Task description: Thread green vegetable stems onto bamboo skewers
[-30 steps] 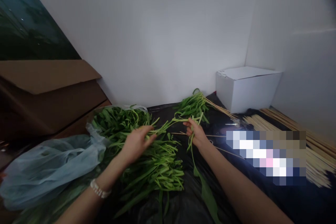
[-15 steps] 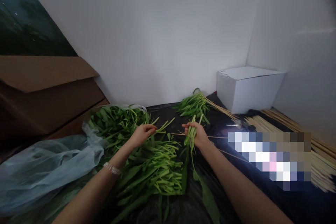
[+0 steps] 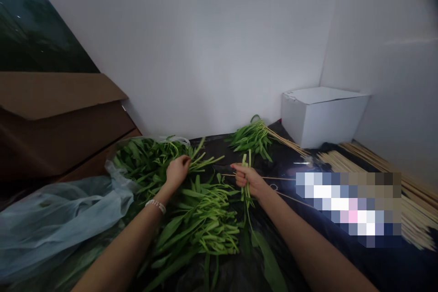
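Note:
My left hand (image 3: 178, 171), with a pale bracelet at its wrist, is closed at the right edge of the leafy greens by the bag; the ends of some green stems (image 3: 207, 161) stick out beyond its fingers. My right hand (image 3: 248, 179) is wrapped round a few green stems (image 3: 249, 157), whose long leaves (image 3: 268, 260) hang down toward me. Between and below the hands lies a heap of cut greens (image 3: 215, 223), stems to the right. Thin sticks (image 3: 280, 178) lie beside and behind my right hand.
Leafy greens (image 3: 147, 159) fill a clear plastic bag (image 3: 68, 223) at left, near a cardboard box (image 3: 61, 123). Behind, a bunch of greens on sticks (image 3: 251, 137) lies before a white box (image 3: 321, 118). Many wooden sticks (image 3: 349, 164) lie at right, partly behind a pixelated patch.
My left hand has moved a little left and its fingers have curled in more. My right hand has shifted slightly left and turned, with the stems still in it.

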Available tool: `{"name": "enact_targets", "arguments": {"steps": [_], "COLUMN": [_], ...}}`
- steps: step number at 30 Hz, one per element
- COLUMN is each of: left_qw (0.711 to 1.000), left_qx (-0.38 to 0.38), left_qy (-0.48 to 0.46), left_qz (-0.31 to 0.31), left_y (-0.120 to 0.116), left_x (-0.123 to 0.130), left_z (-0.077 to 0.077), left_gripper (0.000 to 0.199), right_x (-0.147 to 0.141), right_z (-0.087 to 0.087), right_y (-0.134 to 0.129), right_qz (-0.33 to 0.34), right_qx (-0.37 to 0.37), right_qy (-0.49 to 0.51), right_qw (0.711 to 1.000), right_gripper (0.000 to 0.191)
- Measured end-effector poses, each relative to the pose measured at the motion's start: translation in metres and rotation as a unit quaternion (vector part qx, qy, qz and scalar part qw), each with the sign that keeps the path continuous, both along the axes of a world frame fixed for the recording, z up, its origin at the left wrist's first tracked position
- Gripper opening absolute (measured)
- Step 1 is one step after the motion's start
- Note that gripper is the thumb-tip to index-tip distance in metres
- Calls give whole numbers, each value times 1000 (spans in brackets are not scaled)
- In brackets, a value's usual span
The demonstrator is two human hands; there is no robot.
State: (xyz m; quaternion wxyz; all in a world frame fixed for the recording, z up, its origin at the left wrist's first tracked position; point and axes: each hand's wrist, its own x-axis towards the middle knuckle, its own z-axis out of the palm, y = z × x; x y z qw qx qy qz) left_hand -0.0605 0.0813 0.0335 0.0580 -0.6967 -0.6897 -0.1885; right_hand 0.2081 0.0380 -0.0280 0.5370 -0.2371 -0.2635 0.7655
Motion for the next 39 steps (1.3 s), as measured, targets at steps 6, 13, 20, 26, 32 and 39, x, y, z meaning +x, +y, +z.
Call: {"name": "enact_targets", "arguments": {"steps": [6, 13, 20, 26, 32, 39], "left_qw": [922, 909, 903, 942, 941, 948], "left_qx": [314, 349, 177, 237, 164, 114], "left_qy": [-227, -170, 120, -62, -264, -261], "left_qz": [8, -153, -372, -228, -136, -143], "left_y": [11, -4, -37, -42, -48, -59], "left_x": [6, 51, 92, 66, 33, 38], "left_z": [66, 90, 22, 50, 58, 59], "left_gripper": [20, 23, 25, 34, 35, 30], "right_x": [2, 0, -4, 3, 7, 8], "right_z": [2, 9, 19, 15, 12, 13], "right_y": [0, -3, -8, 3, 6, 4], "right_qz": [-13, -60, -106, -179, -191, -192], "right_qx": [-1, 20, 40, -13, -16, 0], "right_qy": [-2, -5, 12, 15, 10, 5], "right_qw": [1000, 998, 994, 984, 981, 981], "right_gripper": [29, 35, 35, 31, 31, 33]}}
